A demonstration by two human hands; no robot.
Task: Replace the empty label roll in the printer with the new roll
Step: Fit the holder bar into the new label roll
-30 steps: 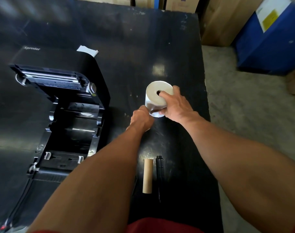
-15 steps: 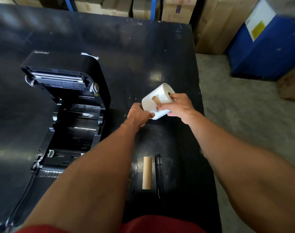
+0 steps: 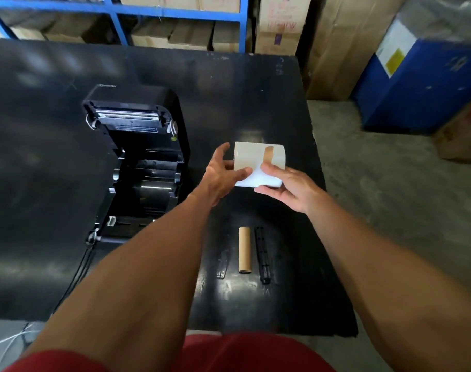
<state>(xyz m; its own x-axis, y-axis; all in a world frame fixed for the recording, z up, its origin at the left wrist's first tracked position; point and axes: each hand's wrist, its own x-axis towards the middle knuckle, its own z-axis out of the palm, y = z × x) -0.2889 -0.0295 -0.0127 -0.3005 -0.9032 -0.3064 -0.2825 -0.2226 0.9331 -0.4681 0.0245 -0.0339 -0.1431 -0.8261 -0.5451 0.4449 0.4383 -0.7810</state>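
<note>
The new white label roll [image 3: 252, 157] is held on its side above the black table, a strip of brown tape across it. My right hand [image 3: 288, 187] cups it from below and at the right, thumb on its front. My left hand [image 3: 221, 173] touches its left end, thumb on the loose white edge. The black printer [image 3: 140, 162] stands to the left with its lid raised and its roll bay showing no roll. The empty brown cardboard core [image 3: 244, 249] lies nearer me on the table, with a black spindle [image 3: 262, 253] beside it.
A small black piece [image 3: 223, 264] lies left of the core. The printer's cable [image 3: 78, 275] runs off the table's near left edge. Cardboard boxes [image 3: 278, 25] on blue shelving and a blue crate [image 3: 422, 84] stand beyond the table [image 3: 54, 116]; concrete floor lies to the right.
The roll has been lifted off the table and turned from upright onto its side. Both hands moved with it, and the view has tilted up and pulled back.
</note>
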